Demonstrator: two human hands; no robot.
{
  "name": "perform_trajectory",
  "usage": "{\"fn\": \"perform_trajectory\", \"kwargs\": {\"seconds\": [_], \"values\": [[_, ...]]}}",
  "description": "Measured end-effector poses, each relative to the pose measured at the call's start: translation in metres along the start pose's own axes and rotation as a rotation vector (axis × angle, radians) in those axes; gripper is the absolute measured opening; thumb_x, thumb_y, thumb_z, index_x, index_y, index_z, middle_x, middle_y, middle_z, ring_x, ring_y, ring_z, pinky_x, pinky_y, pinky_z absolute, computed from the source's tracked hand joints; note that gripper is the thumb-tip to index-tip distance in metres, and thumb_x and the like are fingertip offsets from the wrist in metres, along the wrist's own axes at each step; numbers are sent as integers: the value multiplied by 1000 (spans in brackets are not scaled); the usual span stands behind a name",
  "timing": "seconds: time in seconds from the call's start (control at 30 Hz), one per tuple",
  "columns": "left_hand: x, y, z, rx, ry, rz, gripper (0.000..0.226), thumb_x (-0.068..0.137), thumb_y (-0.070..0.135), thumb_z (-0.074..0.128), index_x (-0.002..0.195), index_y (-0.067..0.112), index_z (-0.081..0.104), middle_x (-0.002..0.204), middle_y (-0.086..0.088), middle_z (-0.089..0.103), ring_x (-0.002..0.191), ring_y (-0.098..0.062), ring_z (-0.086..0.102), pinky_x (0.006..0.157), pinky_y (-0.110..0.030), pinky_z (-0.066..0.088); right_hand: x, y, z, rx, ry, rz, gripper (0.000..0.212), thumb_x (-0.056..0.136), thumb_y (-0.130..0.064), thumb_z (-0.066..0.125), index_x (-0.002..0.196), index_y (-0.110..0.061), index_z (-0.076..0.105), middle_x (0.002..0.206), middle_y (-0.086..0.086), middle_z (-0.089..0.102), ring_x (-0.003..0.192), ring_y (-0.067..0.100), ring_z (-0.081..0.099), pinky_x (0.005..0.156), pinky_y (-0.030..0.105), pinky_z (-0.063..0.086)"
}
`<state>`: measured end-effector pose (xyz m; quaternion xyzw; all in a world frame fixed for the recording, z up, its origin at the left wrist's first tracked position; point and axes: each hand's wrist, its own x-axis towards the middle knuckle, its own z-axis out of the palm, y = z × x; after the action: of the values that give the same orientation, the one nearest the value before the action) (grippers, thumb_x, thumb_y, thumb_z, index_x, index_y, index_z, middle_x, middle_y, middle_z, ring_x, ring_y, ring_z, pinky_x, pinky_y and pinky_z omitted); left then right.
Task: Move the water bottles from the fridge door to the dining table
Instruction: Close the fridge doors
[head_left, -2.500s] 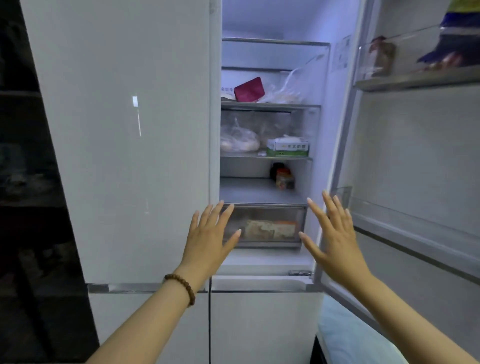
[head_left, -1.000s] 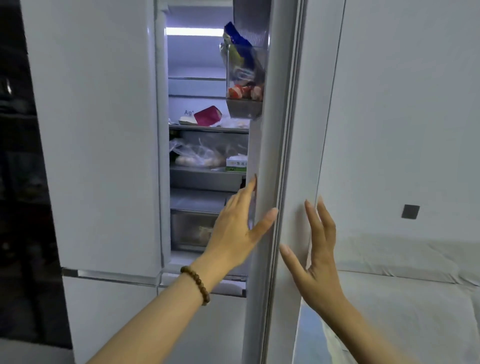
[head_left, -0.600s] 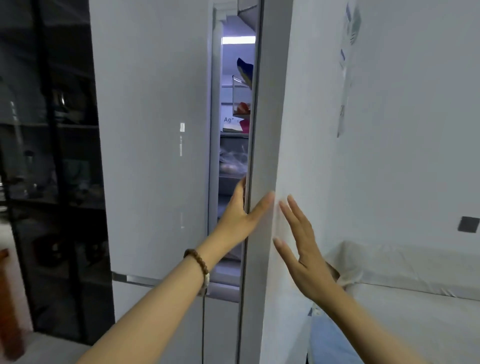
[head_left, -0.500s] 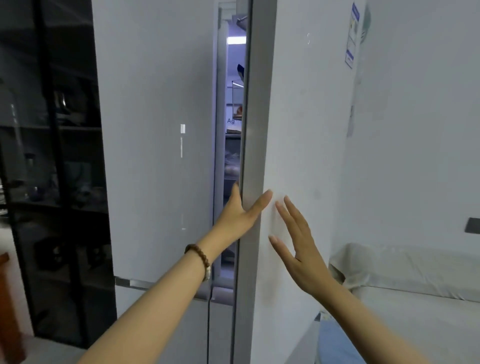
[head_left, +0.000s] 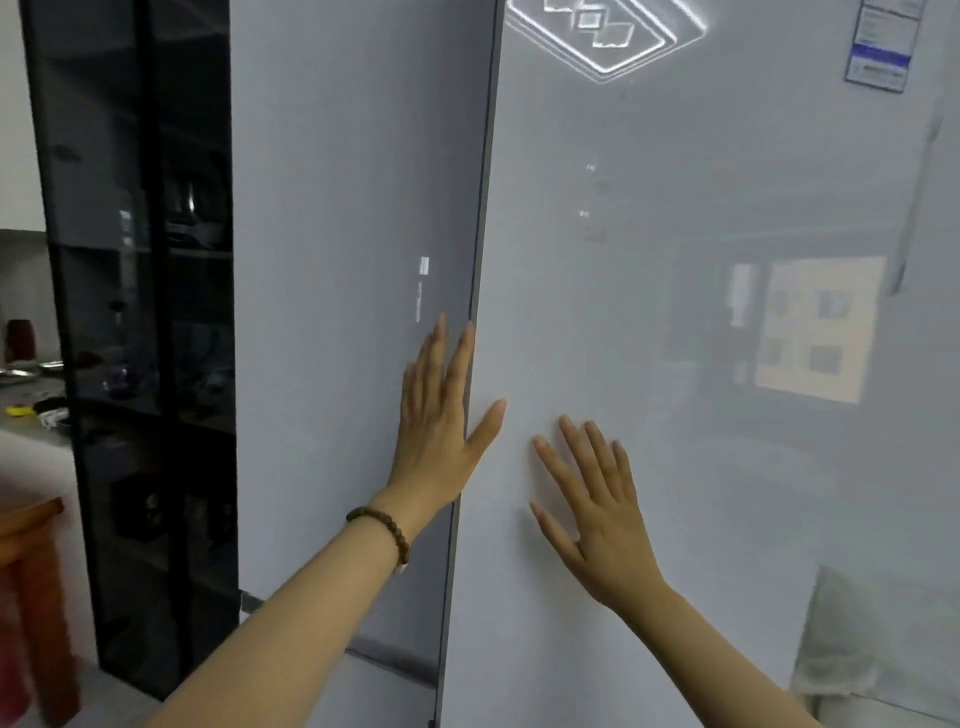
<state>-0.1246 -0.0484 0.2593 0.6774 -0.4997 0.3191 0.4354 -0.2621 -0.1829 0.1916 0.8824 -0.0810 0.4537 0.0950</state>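
Your left hand (head_left: 436, 431) is up at the seam of the fridge, fingers straight and together, lying flat on the left fridge door (head_left: 337, 208), with the thumb splayed out across the edge onto the right fridge door (head_left: 675, 364). It grasps nothing, just a released, flat palm. A bead bracelet (head_left: 384, 530) sits on that wrist. Your right hand (head_left: 597, 514) is lower and to the right, fingers spread and straight, palm facing the right door's glossy front and holding nothing; whether it actually touches the panel or hangs just off it, I can't tell. Only a thin dark line shows between the two doors. The water bottles are hidden from this view, so I can't tell you where they stand. High on the right door a ceiling lamp's reflection (head_left: 602, 36) glows, and a blue-and-white label (head_left: 878, 47) is stuck at its far top right corner. Left of the fridge stands a dark glass cabinet (head_left: 140, 312) with dim shapes on its shelves, and beyond it a grey counter (head_left: 31, 415) carries small clutter. A reddish wooden piece (head_left: 31, 597) sits near left, and something pale and cloth-covered (head_left: 872, 639) shows low on the right.
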Motion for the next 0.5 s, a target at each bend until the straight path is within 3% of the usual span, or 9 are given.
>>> {"fn": "perform_trajectory", "kwargs": {"seconds": [0.07, 0.2, 0.5], "values": [[9, -24, 17, 198, -15, 69, 69, 94, 54, 26, 143, 40, -21, 154, 11, -24, 144, -11, -20, 118, -37, -12, 8, 18, 22, -39, 17, -36, 58, 96, -45, 36, 148, -23, 23, 159, 2, 11, 147, 25, 8, 119, 45, 6], [20, -59, 58, 385, -107, 127, 64, 95, 56, 16, 145, 35, -19, 155, 8, -24, 145, -19, -16, 117, -46, -8, 17, 47, 59, -104, 11, -33, 60, 93, -47, 39, 147, -23, 27, 158, 2, 15, 147, 25, 10, 119, 44, 7], [31, -112, 145, 437, -151, 62, 68, 94, 61, 13, 150, 28, -6, 158, 5, -14, 146, -24, -8, 114, -54, -3, 29, 87, 110, -259, -1, -22, 62, 90, -50, 45, 145, -23, 33, 156, 1, 18, 146, 23, 11, 119, 43, 8]]}}
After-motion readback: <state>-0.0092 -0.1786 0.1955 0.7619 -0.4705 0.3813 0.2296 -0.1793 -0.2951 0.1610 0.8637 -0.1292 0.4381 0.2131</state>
